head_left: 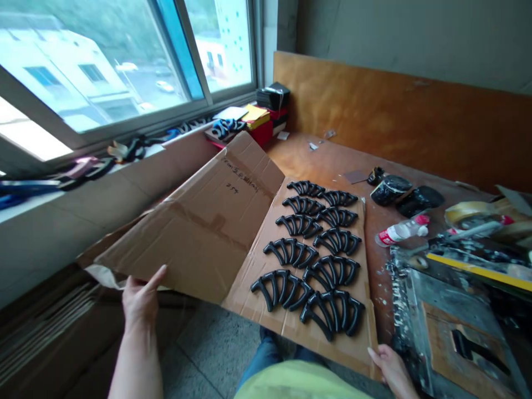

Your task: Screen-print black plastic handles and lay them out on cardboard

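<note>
A large sheet of brown cardboard (pixel 245 299) lies partly on the table, its left part folded up at a slant with handwriting on it. On the flat part, curved black handles (pixel 328 271) are laid out in two columns of fanned groups. My left hand (pixel 141 293) grips the lower edge of the raised flap, thumb on top. At the lower right corner of the sheet, my right hand (pixel 388 363) holds the cardboard between thumb and fingers. Neither hand touches the black handles.
Right of the cardboard are a bottle (pixel 401 231), black tape rolls (pixel 390 190) and a cluttered board with a yellow strip (pixel 477 270). Boxes (pixel 261 130) stand at the back by the window. Stacked cardboard (pixel 45 332) is at lower left.
</note>
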Available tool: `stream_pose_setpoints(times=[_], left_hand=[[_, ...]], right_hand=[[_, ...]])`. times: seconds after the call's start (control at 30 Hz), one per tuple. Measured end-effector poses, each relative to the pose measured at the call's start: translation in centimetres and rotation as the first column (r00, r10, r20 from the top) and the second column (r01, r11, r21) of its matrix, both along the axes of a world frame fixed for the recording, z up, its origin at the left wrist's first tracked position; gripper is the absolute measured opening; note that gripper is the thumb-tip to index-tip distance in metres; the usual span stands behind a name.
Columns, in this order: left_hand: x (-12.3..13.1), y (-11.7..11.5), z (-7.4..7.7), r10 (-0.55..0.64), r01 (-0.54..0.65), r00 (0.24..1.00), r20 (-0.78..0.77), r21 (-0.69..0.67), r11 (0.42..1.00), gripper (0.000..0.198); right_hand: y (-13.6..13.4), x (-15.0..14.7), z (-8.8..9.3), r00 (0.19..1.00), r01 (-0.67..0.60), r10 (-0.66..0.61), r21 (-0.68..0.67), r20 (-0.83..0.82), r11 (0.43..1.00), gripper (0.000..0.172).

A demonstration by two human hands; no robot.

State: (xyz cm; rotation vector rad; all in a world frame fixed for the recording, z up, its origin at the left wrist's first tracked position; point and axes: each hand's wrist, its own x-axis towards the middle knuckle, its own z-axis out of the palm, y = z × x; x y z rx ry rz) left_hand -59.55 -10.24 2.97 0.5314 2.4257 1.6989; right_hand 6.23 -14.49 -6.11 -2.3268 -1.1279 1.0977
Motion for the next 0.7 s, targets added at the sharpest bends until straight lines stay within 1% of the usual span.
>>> stream_pose_setpoints(times=[0.1,0.13,0.2,0.27,0.33,0.43,0.57,0.63,0.67,0.7], left_hand=[[1.0,-1.7,2.5,0.101,-0.103,0.991,0.092,0.027,0.994,0.055],[1.5,-2.1,3.3,0.128,-0.130,0.988,0.085,0.015,0.991,0.053],[2.5,-3.0,4.8,0.147,-0.146,0.988,0.046,-0.025,0.989,0.051],[3.5,-3.8,5.8,0.134,-0.133,0.991,0.013,-0.037,0.990,0.053],[4.6,-4.5,6.1,0.117,-0.117,0.993,-0.016,-0.035,0.992,0.055],[6.6,-5.6,5.9,0.109,-0.116,0.989,-0.095,-0.075,0.990,0.055],[10.6,-6.6,5.8,0.055,-0.081,0.973,-0.223,-0.108,0.991,0.049],[13.0,-6.8,5.9,0.022,-0.054,0.963,-0.269,-0.112,0.992,0.047],[14.1,-6.9,6.0,0.009,-0.042,0.958,-0.286,-0.110,0.993,0.046],[15.2,-6.9,6.1,-0.006,-0.028,0.953,-0.304,-0.107,0.994,0.044]], right_hand=[[2.8,-1.3,-0.9,0.996,-0.091,0.092,0.089,-0.004,0.992,0.036],[4.1,-1.9,-0.9,0.993,-0.117,0.118,0.123,0.000,0.985,0.035],[7.3,-3.2,-0.6,0.987,-0.162,0.162,0.174,0.013,0.971,0.034],[10.9,-4.5,0.0,0.979,-0.201,0.202,0.216,0.020,0.956,0.032],[14.6,-5.7,0.8,0.973,-0.229,0.231,0.243,0.023,0.942,0.028],[20.2,-7.1,2.1,0.962,-0.267,0.270,0.248,0.022,0.931,0.020],[27.0,-7.4,3.4,0.941,-0.337,0.332,0.227,0.065,0.913,0.010],[29.9,-7.5,3.9,0.937,-0.348,0.338,0.238,0.085,0.907,0.006],[30.9,-7.8,4.3,0.938,-0.347,0.333,0.249,0.096,0.904,0.003],[31.5,-8.5,4.7,0.936,-0.352,0.334,0.275,0.112,0.895,0.005]])
